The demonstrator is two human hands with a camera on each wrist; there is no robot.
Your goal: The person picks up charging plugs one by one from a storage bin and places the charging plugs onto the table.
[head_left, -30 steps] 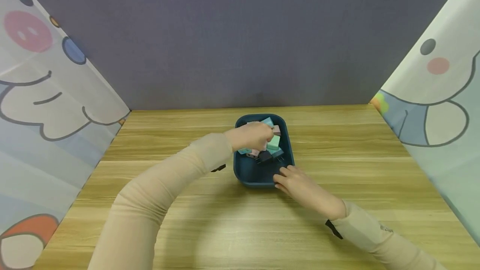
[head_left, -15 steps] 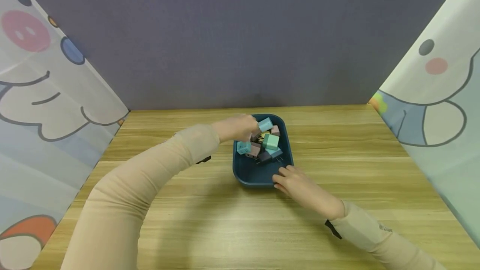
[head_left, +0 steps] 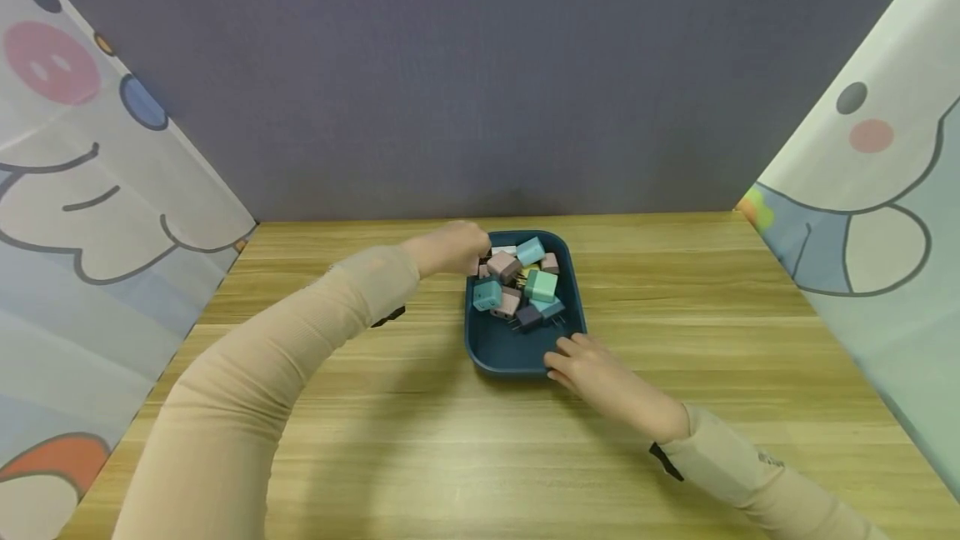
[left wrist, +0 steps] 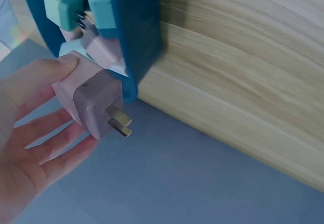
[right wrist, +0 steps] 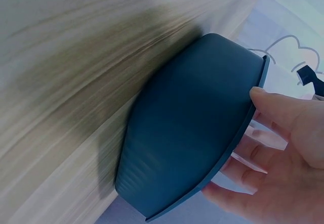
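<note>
A dusty-pink charger plug (left wrist: pixel 91 92) with two flat metal prongs is pinched between the thumb and fingers of my left hand (head_left: pixel 452 247). That hand is at the far left corner of a dark blue plastic bin (head_left: pixel 510 354); the left wrist view has the plug just outside the bin's wall. Inside the bin lie several more charger plugs, among them a mint green one (head_left: pixel 542 285), a teal one (head_left: pixel 487 294), a light blue one (head_left: pixel 530 251) and a dark navy one (head_left: pixel 528 317). My right hand (head_left: pixel 603 373) grips the bin's rim (right wrist: pixel 238 138) at its near right corner, thumb outside, fingers over the edge.
The bin stands on a wood-grain table (head_left: pixel 420 457). A dark grey panel (head_left: pixel 480 82) rises behind the table's far edge. Cartoon-printed sheets (head_left: pixel 60 273) flank it on the left and right.
My left hand has moved leftward from over the middle of the bin to its far left corner, carrying the pink charger plug and uncovering the pile. My right hand has stayed at the rim.
</note>
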